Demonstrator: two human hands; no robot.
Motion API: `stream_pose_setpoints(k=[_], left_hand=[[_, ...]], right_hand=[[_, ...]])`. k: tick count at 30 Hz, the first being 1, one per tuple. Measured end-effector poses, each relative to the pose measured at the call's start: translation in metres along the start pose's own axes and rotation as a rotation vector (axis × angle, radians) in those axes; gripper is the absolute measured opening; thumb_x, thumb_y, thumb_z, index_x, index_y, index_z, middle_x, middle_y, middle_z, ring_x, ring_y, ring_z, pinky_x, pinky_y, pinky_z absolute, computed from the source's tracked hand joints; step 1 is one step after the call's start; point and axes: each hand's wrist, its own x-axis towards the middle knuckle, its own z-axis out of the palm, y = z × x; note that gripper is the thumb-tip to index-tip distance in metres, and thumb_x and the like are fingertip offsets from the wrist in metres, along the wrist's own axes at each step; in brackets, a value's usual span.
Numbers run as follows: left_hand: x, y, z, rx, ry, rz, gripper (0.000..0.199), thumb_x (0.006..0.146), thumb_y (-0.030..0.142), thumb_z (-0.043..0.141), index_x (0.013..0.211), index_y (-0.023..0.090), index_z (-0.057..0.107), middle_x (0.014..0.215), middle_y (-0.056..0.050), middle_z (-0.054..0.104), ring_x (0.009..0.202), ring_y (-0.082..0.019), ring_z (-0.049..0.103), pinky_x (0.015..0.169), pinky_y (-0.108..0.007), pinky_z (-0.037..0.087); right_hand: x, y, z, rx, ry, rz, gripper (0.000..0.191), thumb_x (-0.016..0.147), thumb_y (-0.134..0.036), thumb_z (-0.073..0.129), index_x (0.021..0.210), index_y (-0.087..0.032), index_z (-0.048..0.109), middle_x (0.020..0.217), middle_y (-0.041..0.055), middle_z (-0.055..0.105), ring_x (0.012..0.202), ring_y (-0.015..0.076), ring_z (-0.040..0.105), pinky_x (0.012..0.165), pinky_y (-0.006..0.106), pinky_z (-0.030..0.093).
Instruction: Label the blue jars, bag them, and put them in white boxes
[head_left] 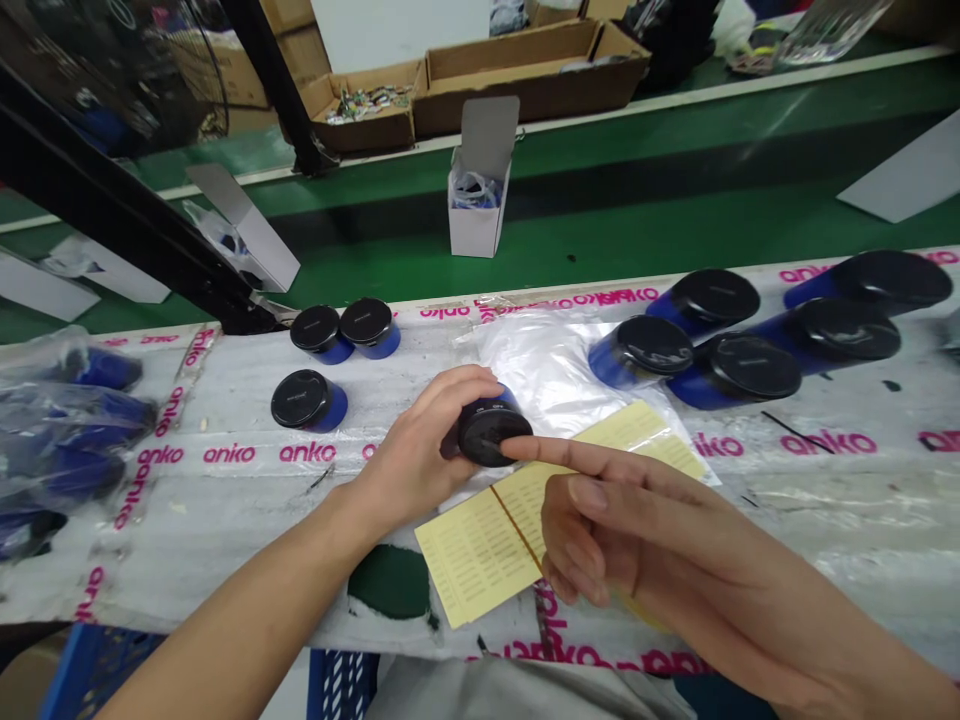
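Observation:
My left hand [429, 448] is wrapped round a small blue canister with a black round top [491, 440], tilted so the top faces me. Small pale markings show near the rim, too small to read surely. The index finger of my right hand [637, 520] is stretched out, its tip touching the black top, while the other fingers are curled and hold nothing that shows. Beneath both hands lie yellow printed sheets [480, 560], with a rubber band or cord across them. Behind them is a pile of clear plastic bags [555, 370].
Several similar canisters stand to the right [754, 368]; three more stand left [307, 400]. Bagged canisters [82, 430] lie at the far left. An open white box [476, 220] stands on the green conveyor [600, 215]. A black post [142, 210] slants across the left side.

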Motion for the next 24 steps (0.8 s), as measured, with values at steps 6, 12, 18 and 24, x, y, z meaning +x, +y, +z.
stream_pose_setpoints(k=[6,12,18,24], left_hand=[[0.0009,0.0009,-0.0004,0.020,-0.001,0.004,0.055,0.083,0.007,0.074,0.130,0.027,0.054,0.138,-0.009,0.061,0.135,-0.025,0.055,0.113,-0.045,0.048],[0.0008,0.0032,-0.0015,0.048,-0.009,0.013,0.050,0.087,0.012,0.071,0.132,0.027,0.054,0.139,-0.009,0.061,0.136,-0.025,0.055,0.113,-0.046,0.048],[0.0012,0.0038,-0.0017,0.053,0.003,0.025,0.049,0.088,0.014,0.072,0.132,0.028,0.054,0.139,-0.009,0.060,0.135,-0.024,0.056,0.112,-0.046,0.049],[0.0026,0.0034,-0.0011,0.053,0.009,0.036,0.049,0.087,0.012,0.072,0.131,0.027,0.055,0.137,-0.009,0.061,0.134,-0.023,0.056,0.112,-0.044,0.049]], right_hand=[[-0.0014,0.0015,0.0005,-0.028,0.012,0.002,0.046,0.091,-0.040,0.075,0.130,-0.020,0.064,0.063,-0.0015,0.066,0.060,0.0133,0.059,0.066,0.032,0.048],[-0.0026,0.0045,0.0026,-0.067,0.027,-0.018,0.060,0.088,-0.045,0.077,0.138,-0.019,0.056,0.064,-0.0017,0.067,0.065,0.0146,0.059,0.067,0.031,0.045],[-0.0053,0.0068,0.0054,-0.080,0.041,-0.062,0.064,0.088,-0.043,0.077,0.141,-0.017,0.052,0.064,-0.0017,0.067,0.064,0.0146,0.058,0.068,0.032,0.044],[-0.0022,0.0089,0.0067,-0.168,0.058,-0.099,0.068,0.089,-0.046,0.075,0.145,-0.017,0.050,0.066,-0.0026,0.066,0.066,0.0147,0.056,0.070,0.032,0.043]])
